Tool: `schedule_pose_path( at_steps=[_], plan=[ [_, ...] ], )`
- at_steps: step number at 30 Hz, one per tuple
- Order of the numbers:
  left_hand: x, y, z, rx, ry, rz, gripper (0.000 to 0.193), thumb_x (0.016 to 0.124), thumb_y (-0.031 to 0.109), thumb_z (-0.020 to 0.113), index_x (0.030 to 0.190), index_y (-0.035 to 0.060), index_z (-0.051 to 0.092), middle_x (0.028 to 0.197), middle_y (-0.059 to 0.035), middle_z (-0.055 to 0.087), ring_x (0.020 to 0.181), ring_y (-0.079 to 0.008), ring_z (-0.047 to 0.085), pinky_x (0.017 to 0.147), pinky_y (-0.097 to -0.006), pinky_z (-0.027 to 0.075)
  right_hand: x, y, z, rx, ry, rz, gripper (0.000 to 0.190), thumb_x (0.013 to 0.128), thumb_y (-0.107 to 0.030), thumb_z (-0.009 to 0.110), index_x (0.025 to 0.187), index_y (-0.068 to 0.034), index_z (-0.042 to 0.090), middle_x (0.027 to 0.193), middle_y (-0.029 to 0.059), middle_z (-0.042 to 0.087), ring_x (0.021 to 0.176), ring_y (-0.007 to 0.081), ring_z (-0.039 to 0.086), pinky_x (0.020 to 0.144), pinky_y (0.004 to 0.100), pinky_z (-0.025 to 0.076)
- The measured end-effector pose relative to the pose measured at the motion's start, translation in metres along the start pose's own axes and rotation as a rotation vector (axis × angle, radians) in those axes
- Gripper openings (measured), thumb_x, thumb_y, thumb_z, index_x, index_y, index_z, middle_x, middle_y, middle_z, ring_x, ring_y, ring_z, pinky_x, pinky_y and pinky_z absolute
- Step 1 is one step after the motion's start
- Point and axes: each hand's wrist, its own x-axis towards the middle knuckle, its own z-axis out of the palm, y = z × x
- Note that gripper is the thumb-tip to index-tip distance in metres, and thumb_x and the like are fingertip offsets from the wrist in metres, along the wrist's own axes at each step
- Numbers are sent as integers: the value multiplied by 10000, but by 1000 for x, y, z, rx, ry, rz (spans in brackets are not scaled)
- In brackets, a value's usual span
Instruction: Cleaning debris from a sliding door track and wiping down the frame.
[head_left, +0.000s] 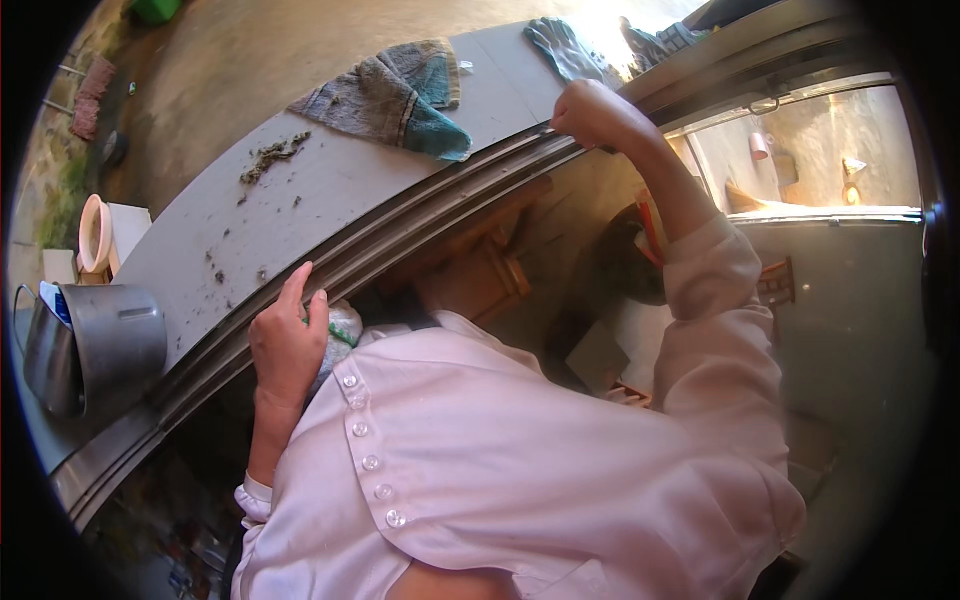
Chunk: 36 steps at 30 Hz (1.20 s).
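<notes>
My left hand (289, 330) rests at the near edge of a metal sliding-window track (360, 262), its fingers apart and nothing seen in them. Beside it is a pale bundle with a green strip (341, 330), partly hidden by the hand and shirt. Farther along the same track, my right hand (589, 112) is bent down in a fist; a small dark tip shows below it, but what it holds is hidden. A crumpled grey and teal cloth (397, 97) lies on the pale ledge (330, 180) beyond the track. Clumps of dark debris (270, 157) are scattered on the ledge.
A glove (562, 49) lies on the ledge near the right hand. At the left stands a steel pot (120, 337), with a pink basin (94, 232) behind it. A framed glass pane (825, 300) is at the right. Wooden furniture (480, 277) shows below the track.
</notes>
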Motion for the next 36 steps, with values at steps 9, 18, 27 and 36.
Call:
schedule_pose_path(
  at_steps=[9, 18, 27, 36],
  plan=[
    [0, 5, -3, -7, -15, -4, 388, 923, 230, 664, 1288, 101, 692, 760, -188, 699, 660, -349, 681, 678, -447, 548, 18, 33, 10, -81, 10, 28, 149, 735, -46, 629, 640, 10, 730, 645, 192, 695, 638, 317, 722, 700, 429, 589],
    [0, 4, -3, -8, -11, -10, 388, 925, 229, 661, 1289, 96, 688, 800, -192, 713, 684, -344, 688, 690, -447, 552, -16, -41, 21, -6, -68, -198, 207, 856, -141, 609, 854, -6, 766, 607, 124, 667, 544, 194, 674, 595, 351, 569],
    [-2, 7, -3, 11, -16, -42, 383, 922, 234, 660, 1284, 110, 690, 760, -169, 701, 674, -341, 683, 687, -447, 551, -8, -29, 12, 103, -175, -162, 226, 857, -163, 654, 960, -14, 790, 651, 83, 691, 533, 146, 656, 549, 301, 577],
    [-2, 5, -2, 2, -1, -32, 382, 921, 232, 657, 1280, 107, 691, 806, -175, 723, 686, -341, 690, 700, -450, 554, -19, -76, 31, 121, -176, -283, 232, 858, -152, 642, 978, -16, 786, 629, 90, 676, 509, 154, 647, 552, 303, 555]
  ],
)
